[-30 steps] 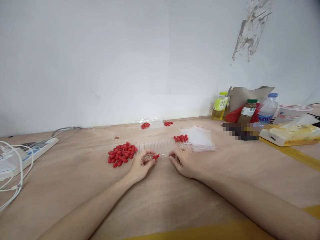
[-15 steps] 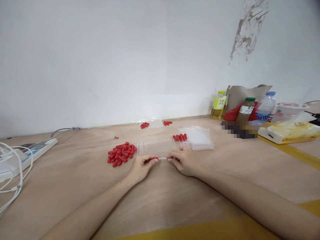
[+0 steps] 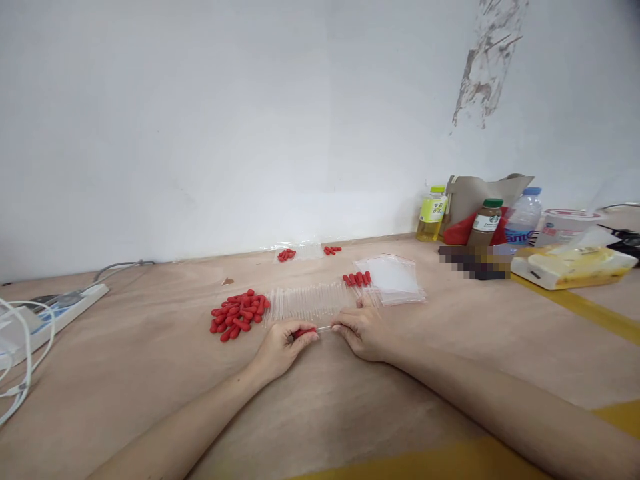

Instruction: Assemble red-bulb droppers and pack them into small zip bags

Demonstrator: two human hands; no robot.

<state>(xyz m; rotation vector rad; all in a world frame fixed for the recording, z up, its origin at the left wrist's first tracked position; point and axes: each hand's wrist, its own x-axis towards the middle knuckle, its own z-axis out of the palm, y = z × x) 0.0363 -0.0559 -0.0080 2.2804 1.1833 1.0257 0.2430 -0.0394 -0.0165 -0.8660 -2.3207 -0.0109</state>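
My left hand (image 3: 286,345) is closed on a red rubber bulb (image 3: 303,332), pinched between thumb and fingers. A thin clear tube (image 3: 324,329) runs from the bulb's mouth to my right hand (image 3: 364,330), which pinches its other end. Whether the tube sits inside the bulb is hidden by my fingers. Behind both hands lies a row of clear tubes (image 3: 305,300). To its left is a pile of loose red bulbs (image 3: 237,315). Several droppers with red bulbs (image 3: 357,279) lie side by side beyond my right hand.
Clear plastic bags (image 3: 395,279) lie right of the droppers. More red bulbs (image 3: 287,255) lie by the wall. Bottles (image 3: 433,213) and a tissue pack (image 3: 573,267) stand at the right. A power strip (image 3: 75,310) with white cables is at the left.
The bulb shows more between my left fingers, and the tube is now slightly tilted. Both hands have come a little nearer to me. The view has shifted slightly.
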